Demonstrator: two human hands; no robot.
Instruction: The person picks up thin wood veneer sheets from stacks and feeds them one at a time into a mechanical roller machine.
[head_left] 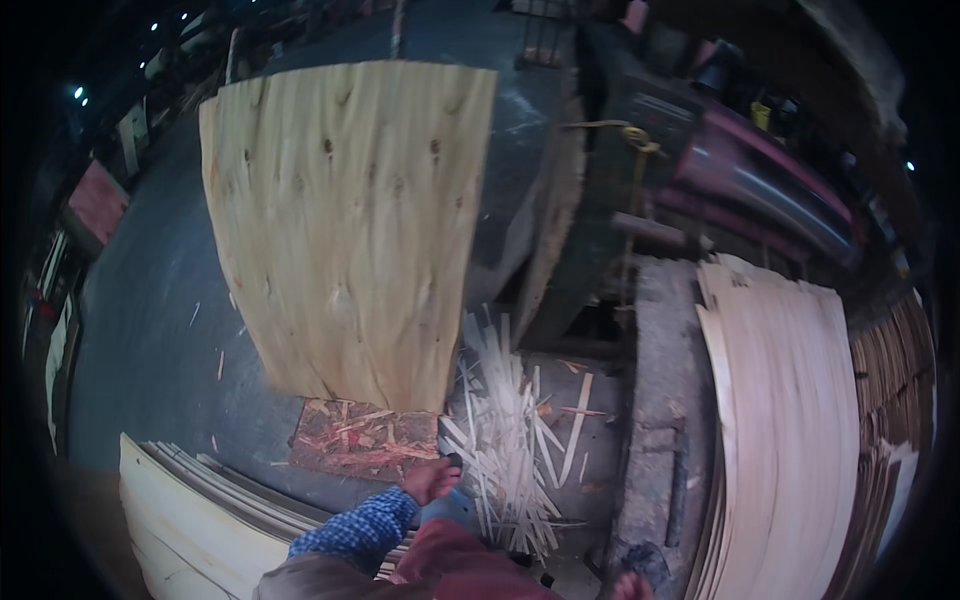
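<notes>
A large pale wood veneer sheet [340, 230] with knots rises ahead, its lower edge above a reddish board [365, 455] strewn with splinters. My left hand [432, 482], in a blue checked sleeve, is below that sheet and apart from it. Its fingers look curled, with a small dark thing [455, 461] at their tips that I cannot make out. My right hand [631, 588] barely shows at the bottom edge, beside a dark crumpled thing [648, 566]. Most of its fingers are hidden. A heap of thin veneer strips [508, 440] lies right of my left hand.
Stacked veneer sheets [775, 420] stand at the right, past a worn grey ledge [665, 340]. Another stack [200, 520] lies at the lower left. A machine with a shiny pinkish roller [770, 175] is at the far right. Dark floor [150, 300] stretches left.
</notes>
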